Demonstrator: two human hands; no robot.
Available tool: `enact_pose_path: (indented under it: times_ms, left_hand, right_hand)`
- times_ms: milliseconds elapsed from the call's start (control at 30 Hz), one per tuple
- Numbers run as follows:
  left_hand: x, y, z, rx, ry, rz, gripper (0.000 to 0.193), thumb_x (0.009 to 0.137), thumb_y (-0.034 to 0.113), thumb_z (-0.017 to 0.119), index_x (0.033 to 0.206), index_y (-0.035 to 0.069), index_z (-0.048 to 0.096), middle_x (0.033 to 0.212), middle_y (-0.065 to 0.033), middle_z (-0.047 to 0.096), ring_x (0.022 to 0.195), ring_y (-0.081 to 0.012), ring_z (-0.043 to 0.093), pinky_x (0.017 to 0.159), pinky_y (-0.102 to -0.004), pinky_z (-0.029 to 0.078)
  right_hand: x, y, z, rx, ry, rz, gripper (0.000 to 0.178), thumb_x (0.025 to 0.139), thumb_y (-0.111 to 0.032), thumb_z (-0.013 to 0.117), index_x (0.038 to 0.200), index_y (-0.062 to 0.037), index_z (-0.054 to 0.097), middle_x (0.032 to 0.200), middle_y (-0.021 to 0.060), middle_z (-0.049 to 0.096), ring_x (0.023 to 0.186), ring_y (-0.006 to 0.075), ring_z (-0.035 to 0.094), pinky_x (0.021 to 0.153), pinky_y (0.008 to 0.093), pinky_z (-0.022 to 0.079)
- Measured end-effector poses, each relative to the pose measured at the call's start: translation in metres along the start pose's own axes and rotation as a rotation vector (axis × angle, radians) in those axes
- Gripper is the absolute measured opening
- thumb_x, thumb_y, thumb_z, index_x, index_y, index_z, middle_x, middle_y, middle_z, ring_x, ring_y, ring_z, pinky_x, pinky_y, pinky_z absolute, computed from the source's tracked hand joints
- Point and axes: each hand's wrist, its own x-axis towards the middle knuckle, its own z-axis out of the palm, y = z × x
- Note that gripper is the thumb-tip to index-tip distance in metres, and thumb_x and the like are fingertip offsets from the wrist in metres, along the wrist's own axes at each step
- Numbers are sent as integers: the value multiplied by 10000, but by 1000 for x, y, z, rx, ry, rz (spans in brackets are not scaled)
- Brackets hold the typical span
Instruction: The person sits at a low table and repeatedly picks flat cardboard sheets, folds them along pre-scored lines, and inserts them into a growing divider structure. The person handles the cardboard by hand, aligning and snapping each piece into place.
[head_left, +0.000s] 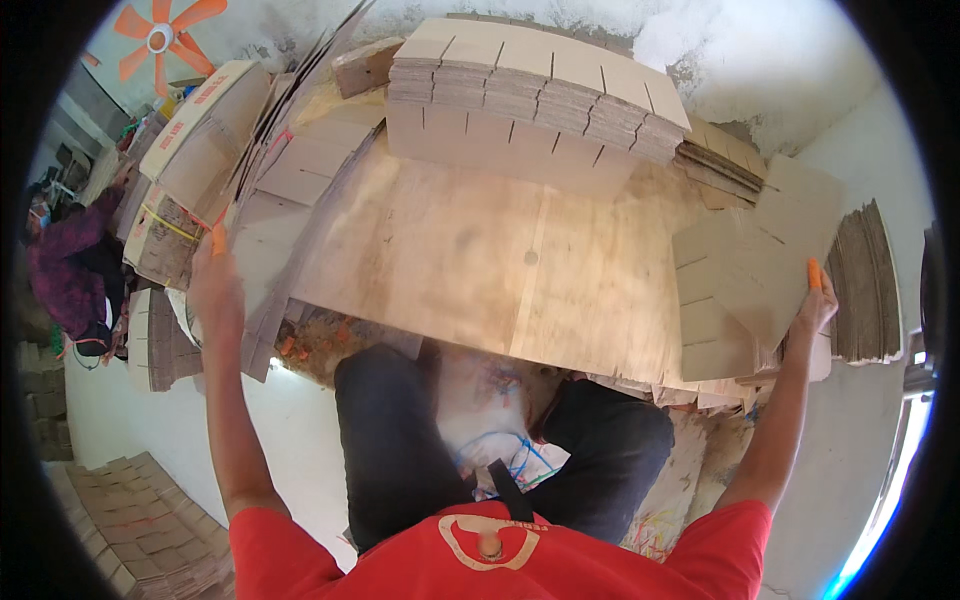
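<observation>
Cardboard sheet (790, 235) tilts above the wooden table's (440, 245) right end, its edge pinched in your right hand (820, 303); your left hand (216, 290), too blurred to tell its grip, nears leaning cardboard (275, 225). Farther off, a slotted stack (535, 85) stands.

Wooden tabletop (440, 245), slotted cardboard stack (520, 88) toward back

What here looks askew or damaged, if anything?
One slotted cardboard sheet, by the right hand, looks askew: it is turned at an angle across the sheets beneath. The far wall also looks worn, with patchy, stained paint.
</observation>
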Motion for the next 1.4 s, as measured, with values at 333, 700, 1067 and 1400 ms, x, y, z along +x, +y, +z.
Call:
enact_pose_path:
  times_ms: [333,700,1067,1400]
  left_hand:
    - [31,60,111,-81,-118,74,508,756,278,792,1159,21,619,1132,-151,663,1024,-357,618,846,-452,523]
    - [230,391,76,-636,78,641,295,805,103,699,1076,1,641,1255,-69,600,1095,-274,534,940,-383,444]
    - [264,454,140,-380,35,726,103,833,83,641,909,35,691,756,-110,638,781,-243,615,654,-364,507]
    - [281,441,100,-854,-356,309,243,781,62,674,1018,28,711,667,-94,599,590,-218,551,576,-302,502]
  right_hand:
    - [-115,-75,65,579,-261,377,244,838,-68,692,1060,-1,615,850,48,662,455,30,494,333,164,353]
    - [-157,-73,137,685,-239,303,128,865,76,495,805,29,598,702,72,606,362,109,433,322,224,287]
    - [-148,-99,138,374,-201,389,156,874,66,480,787,50,609,603,71,556,368,126,481,330,249,286]
    - [-142,-95,145,372,-179,427,167,901,-31,632,751,25,583,562,28,533,370,109,487,334,249,307]
